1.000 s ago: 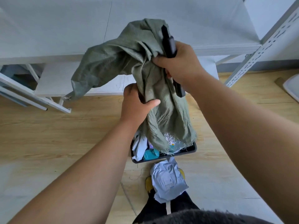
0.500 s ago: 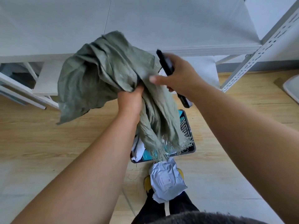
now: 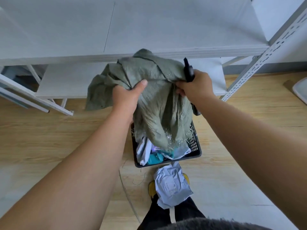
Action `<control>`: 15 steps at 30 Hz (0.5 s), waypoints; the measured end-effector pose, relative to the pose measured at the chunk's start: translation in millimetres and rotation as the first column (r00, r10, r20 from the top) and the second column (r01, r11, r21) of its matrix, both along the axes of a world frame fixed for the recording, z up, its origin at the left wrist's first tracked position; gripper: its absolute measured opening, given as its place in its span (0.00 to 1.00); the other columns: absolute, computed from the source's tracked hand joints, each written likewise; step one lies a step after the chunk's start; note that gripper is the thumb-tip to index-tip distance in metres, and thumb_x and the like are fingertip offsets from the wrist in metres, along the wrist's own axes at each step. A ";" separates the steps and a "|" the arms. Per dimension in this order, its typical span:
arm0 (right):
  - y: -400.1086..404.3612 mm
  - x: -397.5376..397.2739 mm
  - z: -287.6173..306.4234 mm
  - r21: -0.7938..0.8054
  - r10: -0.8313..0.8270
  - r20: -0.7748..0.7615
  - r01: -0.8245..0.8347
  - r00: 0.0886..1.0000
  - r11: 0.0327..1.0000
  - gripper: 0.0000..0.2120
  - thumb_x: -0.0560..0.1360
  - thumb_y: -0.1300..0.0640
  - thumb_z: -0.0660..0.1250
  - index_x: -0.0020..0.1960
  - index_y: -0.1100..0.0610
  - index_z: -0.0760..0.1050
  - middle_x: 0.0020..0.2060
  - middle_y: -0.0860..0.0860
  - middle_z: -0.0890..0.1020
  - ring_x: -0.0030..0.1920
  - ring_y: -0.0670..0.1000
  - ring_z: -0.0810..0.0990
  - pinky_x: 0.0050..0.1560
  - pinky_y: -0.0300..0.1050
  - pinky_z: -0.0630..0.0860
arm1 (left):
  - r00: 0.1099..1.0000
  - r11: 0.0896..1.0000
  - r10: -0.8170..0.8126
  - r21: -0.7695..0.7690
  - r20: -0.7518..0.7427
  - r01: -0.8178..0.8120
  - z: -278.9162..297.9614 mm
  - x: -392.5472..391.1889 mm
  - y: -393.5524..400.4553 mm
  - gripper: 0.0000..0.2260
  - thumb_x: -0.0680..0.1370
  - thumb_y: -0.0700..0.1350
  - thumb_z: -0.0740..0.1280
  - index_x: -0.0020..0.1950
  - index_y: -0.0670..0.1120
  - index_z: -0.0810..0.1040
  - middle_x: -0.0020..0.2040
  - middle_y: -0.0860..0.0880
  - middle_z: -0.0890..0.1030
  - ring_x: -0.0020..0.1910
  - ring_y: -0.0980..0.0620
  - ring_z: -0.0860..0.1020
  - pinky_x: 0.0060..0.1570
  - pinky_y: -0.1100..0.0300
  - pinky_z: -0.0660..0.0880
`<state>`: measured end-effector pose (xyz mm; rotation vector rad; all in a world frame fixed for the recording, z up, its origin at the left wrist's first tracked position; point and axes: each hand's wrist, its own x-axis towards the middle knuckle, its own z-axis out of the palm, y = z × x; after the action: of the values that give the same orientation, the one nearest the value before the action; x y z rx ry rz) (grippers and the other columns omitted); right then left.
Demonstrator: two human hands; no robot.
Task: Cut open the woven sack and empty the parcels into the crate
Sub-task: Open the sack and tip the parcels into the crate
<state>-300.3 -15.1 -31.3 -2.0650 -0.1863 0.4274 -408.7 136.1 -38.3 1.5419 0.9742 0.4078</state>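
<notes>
White shelving (image 3: 149, 52) behind, wooden floor (image 3: 49, 138) below — left hand (image 3: 127, 95) and right hand (image 3: 196, 83), fingers bunched on the green woven sack (image 3: 159, 103), right also clutching a black cutter (image 3: 188, 70), sack's frayed mouth over the parcel-filled black crate (image 3: 197, 151) — one grey parcel (image 3: 172, 185) on the floor.

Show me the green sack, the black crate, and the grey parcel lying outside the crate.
green sack (image 3: 157, 103), head view, creased middle between the hands
black crate (image 3: 197, 151), head view, right rim
grey parcel (image 3: 172, 185), head view, labelled face
</notes>
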 end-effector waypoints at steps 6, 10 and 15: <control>0.6 3.6 5.0 0.005 -0.084 -0.005 0.084 0.996 0.996 0.10 0.71 0.60 0.69 0.36 0.50 0.71 0.37 0.56 0.84 0.40 0.58 0.84 0.47 0.58 0.81 | 0.988 0.995 -0.096 -0.024 -0.119 0.094 -2.1 0.1 5.8 0.23 0.68 0.56 0.77 0.58 0.46 0.79 0.53 0.51 0.83 0.48 0.55 0.80 0.50 0.61 0.76; 4.4 10.2 16.6 0.068 -0.092 0.076 0.087 0.993 0.994 0.05 0.72 0.61 0.67 0.43 0.52 0.73 0.41 0.56 0.83 0.42 0.57 0.83 0.49 0.57 0.80 | 0.985 0.999 -0.041 -0.021 -0.165 0.038 -6.3 -4.1 21.4 0.30 0.62 0.64 0.76 0.56 0.47 0.78 0.54 0.53 0.82 0.53 0.51 0.80 0.60 0.52 0.76; 17.0 11.0 30.9 0.079 -0.054 0.146 0.043 0.988 0.996 0.03 0.70 0.57 0.65 0.41 0.50 0.72 0.40 0.54 0.82 0.45 0.61 0.82 0.49 0.58 0.79 | 0.994 0.999 -0.041 0.017 -0.097 0.043 -6.5 -7.5 14.1 0.38 0.58 0.67 0.76 0.61 0.49 0.76 0.56 0.55 0.82 0.55 0.53 0.80 0.60 0.54 0.75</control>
<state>-289.3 1.8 -0.4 -2.0225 -0.2372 0.2337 -416.2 150.2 -44.8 1.6093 1.0136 0.3159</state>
